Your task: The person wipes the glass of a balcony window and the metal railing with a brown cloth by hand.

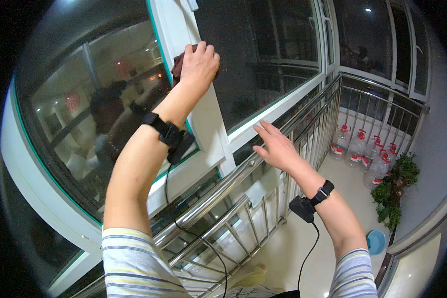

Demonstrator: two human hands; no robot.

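Observation:
My left hand (200, 64) is raised high and grips a dark brown cloth (177, 68). The cloth is pressed against the white window frame (205, 123), on the upright between two dark glass panes. Much of it is hidden under the palm. Lower and to the right, my right hand (277, 147) has its fingers spread and holds nothing. It hovers over or beside the steel railing (242, 169); whether it touches the rail cannot be told. The left glass pane (134, 93) shows reflections of a room, and the right glass pane (260, 59) is dark.
Steel railing bars run between me and the window. A pale cloth (256, 193) hangs on the lower rail. Several large clear plastic bottles (357, 149) with red caps stand in the far corner, by leafy green plants (393, 190). A blue basin (376, 242) rests on the tiled floor (327, 178).

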